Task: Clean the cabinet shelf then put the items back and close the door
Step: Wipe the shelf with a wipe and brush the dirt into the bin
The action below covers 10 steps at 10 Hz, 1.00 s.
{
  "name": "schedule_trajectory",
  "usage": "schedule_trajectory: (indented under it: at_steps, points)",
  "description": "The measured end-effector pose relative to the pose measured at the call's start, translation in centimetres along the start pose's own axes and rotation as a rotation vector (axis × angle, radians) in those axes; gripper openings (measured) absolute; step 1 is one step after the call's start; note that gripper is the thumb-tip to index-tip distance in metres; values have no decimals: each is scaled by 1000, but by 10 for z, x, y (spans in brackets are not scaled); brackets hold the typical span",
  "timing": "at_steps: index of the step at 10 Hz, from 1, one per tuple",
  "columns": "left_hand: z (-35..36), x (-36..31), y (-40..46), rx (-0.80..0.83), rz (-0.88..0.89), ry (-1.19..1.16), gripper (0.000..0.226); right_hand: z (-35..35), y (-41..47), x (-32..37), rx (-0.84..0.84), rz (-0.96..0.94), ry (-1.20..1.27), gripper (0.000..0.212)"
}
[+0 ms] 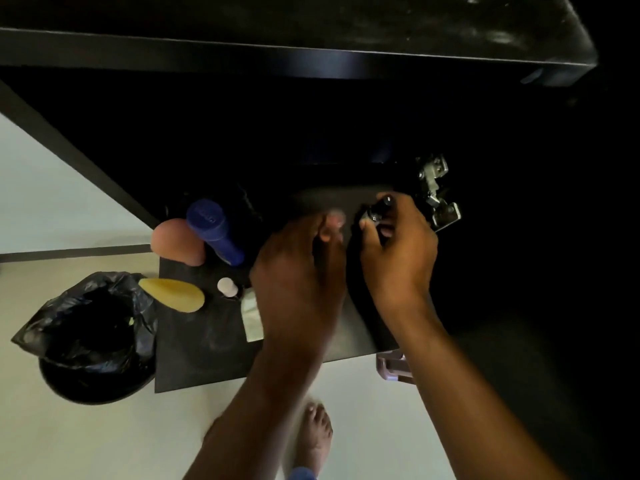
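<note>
A small dark bottle [379,211] is being gripped in the right hand [398,254] fingers at frame centre, over the cabinet shelf [339,199]. Left hand [298,282] is blurred, grasp unclear. Bottle should be set upright, well back from the hinge [438,192].
</note>
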<state>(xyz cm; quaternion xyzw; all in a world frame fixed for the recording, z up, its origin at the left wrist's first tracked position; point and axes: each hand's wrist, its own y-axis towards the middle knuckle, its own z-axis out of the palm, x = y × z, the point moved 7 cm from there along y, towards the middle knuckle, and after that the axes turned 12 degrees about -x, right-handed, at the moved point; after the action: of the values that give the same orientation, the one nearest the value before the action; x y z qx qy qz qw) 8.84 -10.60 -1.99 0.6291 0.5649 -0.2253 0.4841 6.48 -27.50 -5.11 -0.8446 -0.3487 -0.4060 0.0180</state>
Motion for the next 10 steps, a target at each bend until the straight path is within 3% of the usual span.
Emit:
schedule_trajectory:
  at_steps: [1,3,5,6,7,9,10]
  points:
    - [38,15,22,-9,-38,24,17,17,21,-1,-17,-19,-16,32]
    - [89,26,41,71,86,131,24,28,29,-2,-29,-108,-40,43]
    - [105,28,43,88,87,195,34,42,30,-12,-21,-222,-65,51]
    - [102,28,41,100,63,173,38,40,31,-13,3,-189,-64,57]
    - [76,15,28,103,-31,90,46,19,2,-8,34,-121,-24,72]
    - [-24,-30,-5,65,29,-67,31,-21,-80,-10,51,70,72,58]
    - [-79,-48,-15,-69,167,-84,31,-28,-108,-4,47,59,83,52]
